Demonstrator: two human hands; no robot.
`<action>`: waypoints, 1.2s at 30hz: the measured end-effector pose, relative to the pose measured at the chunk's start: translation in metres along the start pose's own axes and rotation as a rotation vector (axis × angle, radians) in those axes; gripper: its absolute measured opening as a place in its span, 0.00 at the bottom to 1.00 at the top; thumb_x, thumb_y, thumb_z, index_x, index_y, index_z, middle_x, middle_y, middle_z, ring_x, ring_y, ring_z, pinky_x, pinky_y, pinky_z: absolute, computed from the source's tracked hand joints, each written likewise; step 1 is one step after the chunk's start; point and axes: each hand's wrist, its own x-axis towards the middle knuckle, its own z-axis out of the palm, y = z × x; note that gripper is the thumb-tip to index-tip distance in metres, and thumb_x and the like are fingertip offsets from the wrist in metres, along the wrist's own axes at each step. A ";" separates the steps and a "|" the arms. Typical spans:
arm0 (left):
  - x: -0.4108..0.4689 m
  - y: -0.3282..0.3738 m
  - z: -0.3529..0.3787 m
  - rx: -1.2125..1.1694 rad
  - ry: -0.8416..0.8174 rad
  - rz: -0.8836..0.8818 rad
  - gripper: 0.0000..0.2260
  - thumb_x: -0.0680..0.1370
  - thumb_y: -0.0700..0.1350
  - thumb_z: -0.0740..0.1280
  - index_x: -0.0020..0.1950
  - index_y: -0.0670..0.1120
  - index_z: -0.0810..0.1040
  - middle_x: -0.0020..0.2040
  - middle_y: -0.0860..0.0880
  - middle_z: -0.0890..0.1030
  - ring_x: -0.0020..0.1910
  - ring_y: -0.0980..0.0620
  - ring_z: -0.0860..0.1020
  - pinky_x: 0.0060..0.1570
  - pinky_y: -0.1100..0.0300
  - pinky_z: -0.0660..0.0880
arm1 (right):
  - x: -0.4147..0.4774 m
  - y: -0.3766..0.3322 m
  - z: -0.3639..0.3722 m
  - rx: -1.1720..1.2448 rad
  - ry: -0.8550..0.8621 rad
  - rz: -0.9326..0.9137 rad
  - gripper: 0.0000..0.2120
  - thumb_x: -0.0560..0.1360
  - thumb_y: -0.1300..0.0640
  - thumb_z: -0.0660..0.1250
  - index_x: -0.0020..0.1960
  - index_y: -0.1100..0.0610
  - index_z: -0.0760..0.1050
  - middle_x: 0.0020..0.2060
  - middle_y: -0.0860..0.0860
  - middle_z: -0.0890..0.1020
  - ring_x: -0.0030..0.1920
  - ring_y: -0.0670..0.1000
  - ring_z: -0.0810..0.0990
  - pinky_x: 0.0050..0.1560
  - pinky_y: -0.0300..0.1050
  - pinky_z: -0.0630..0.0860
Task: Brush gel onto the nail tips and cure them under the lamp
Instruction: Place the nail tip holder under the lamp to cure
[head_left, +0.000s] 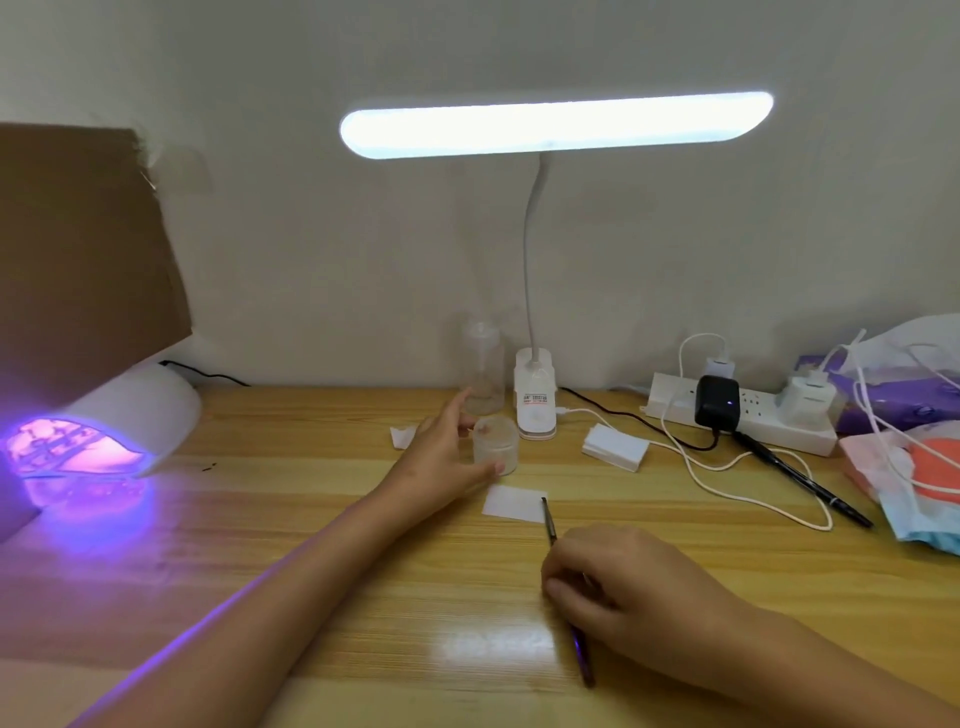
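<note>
The white curing lamp (140, 410) stands at the far left of the wooden desk (311, 545), glowing purple and pink inside. My left hand (441, 462) reaches forward and its fingers curl around a small frosted gel jar (497, 441). My right hand (628, 587) rests on the desk nearer me and pinches a thin dark brush (549, 522), whose tip lies at the edge of a white wipe (511, 503). The nail tips themselves cannot be made out.
A clear bottle (484, 369) and the clip base of a lit white desk lamp (535, 400) stand behind the jar. A stack of wipes (615, 447), a power strip (748, 415) with cables, a black pen (810, 486) and bags lie at right. Brown cardboard (78, 260) leans above the curing lamp.
</note>
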 end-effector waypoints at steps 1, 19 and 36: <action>0.001 0.000 0.000 -0.004 0.018 -0.009 0.45 0.70 0.51 0.75 0.78 0.54 0.49 0.59 0.58 0.73 0.64 0.56 0.69 0.65 0.59 0.66 | 0.001 0.000 0.000 -0.025 -0.001 0.008 0.07 0.80 0.45 0.60 0.51 0.46 0.75 0.41 0.38 0.76 0.44 0.40 0.72 0.43 0.34 0.68; -0.034 0.007 0.011 0.146 -0.029 0.075 0.43 0.70 0.58 0.74 0.77 0.59 0.50 0.54 0.73 0.68 0.62 0.61 0.65 0.63 0.61 0.61 | -0.008 0.021 -0.023 0.018 0.121 0.291 0.09 0.79 0.53 0.63 0.54 0.39 0.73 0.34 0.38 0.74 0.40 0.34 0.74 0.35 0.32 0.69; -0.016 0.003 -0.021 -0.212 0.293 -0.026 0.42 0.68 0.60 0.74 0.75 0.57 0.54 0.62 0.58 0.76 0.68 0.56 0.68 0.66 0.54 0.66 | 0.017 0.034 -0.008 0.146 0.279 0.200 0.09 0.77 0.51 0.70 0.50 0.42 0.70 0.51 0.38 0.81 0.55 0.38 0.76 0.55 0.42 0.75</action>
